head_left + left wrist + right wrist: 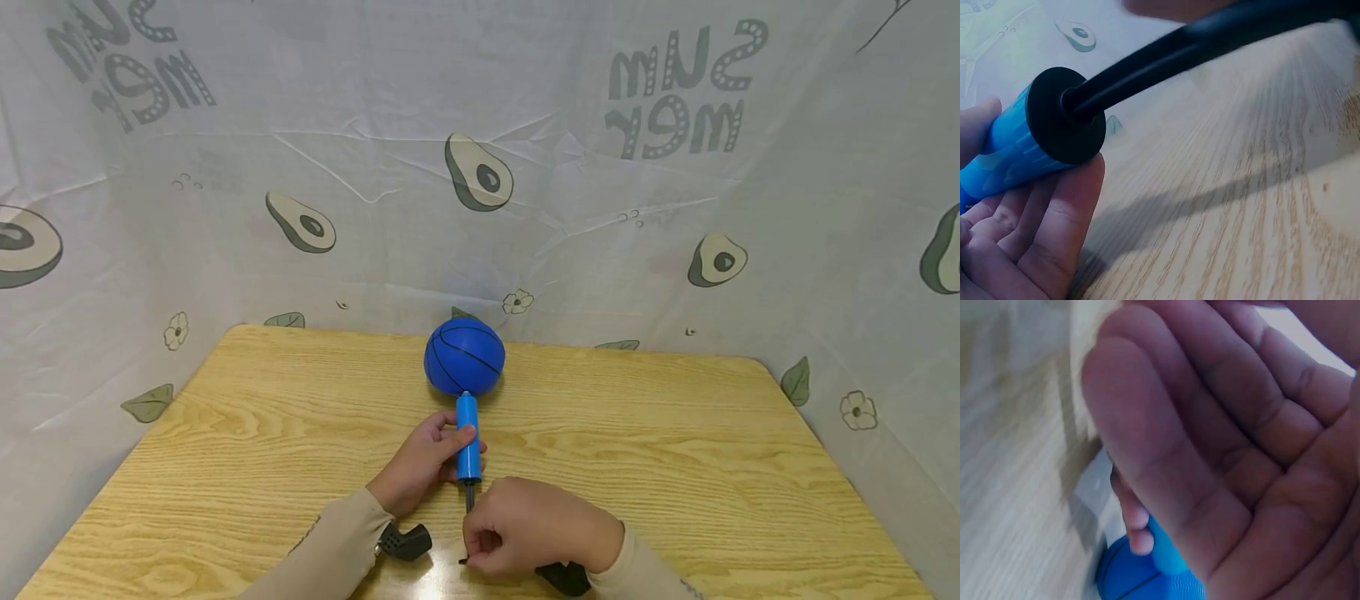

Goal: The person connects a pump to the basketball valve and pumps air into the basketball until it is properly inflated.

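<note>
A blue ball pump (468, 442) points away from me, its nozzle end right at the lower side of a small blue basketball (464, 356) with black seam lines. My left hand (422, 461) holds the pump's barrel (1007, 147), thumb on top and fingers beneath. From the barrel's black end cap a black rod (1147, 69) is drawn out toward me. At the rod's near end my right hand (525, 525) grips the pump handle, mostly hidden in the curled fingers (1141, 406); a black tip shows beside them. In the right wrist view the basketball (1129, 575) appears behind that hand.
Underneath is a wood-grain table (675, 442). A pale curtain (375, 108) printed with avocados and lettering hangs behind it and along both sides. The ball sits near the table's far edge. Black devices (405, 542) are strapped at both wrists, over beige sleeves (330, 542).
</note>
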The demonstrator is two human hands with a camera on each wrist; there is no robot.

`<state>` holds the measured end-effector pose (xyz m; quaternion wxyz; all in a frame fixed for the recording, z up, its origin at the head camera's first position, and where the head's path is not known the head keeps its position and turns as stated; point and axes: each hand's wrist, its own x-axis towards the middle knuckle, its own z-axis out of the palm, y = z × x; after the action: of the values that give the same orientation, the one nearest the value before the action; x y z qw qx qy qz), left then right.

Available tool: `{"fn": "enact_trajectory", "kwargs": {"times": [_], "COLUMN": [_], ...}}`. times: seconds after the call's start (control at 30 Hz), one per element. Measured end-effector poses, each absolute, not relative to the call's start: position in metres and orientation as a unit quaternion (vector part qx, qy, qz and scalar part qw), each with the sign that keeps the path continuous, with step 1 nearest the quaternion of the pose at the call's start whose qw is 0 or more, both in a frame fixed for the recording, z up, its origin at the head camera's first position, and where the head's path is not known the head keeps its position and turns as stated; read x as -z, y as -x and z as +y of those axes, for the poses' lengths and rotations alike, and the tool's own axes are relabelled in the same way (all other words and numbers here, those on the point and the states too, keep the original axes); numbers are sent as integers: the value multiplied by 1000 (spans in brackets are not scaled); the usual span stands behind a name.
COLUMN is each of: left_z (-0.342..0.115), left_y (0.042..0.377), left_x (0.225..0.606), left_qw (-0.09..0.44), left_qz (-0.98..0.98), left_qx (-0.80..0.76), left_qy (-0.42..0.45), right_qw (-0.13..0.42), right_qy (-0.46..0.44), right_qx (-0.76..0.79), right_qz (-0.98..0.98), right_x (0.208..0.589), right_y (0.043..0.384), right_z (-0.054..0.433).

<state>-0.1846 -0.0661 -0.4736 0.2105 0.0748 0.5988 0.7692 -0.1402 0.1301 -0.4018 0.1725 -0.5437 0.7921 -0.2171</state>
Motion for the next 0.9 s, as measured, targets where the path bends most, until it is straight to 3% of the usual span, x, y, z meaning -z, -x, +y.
{"fn": "enact_trajectory", "kwargs": {"times": [0.23,0.43,0.7,0.9], "left_z": [-65,-64,-65,-67], "left_y": [183,182,183,185], "left_x": [473,474,477,477], "left_qw": [206,201,209,209], "left_qz": [614,616,608,597], "left_qx": [-757,-756,-759,-769], "left_qy": [-91,-91,-101,-92], "right_qw": [123,81,111,164], "right_qy": [477,474,512,558], "right_qx": [245,254,229,229], "right_qz": [835,839,820,781], "right_x": [405,409,404,402], "right_y": [155,160,155,147], "right_z": [140,143,140,136]}}
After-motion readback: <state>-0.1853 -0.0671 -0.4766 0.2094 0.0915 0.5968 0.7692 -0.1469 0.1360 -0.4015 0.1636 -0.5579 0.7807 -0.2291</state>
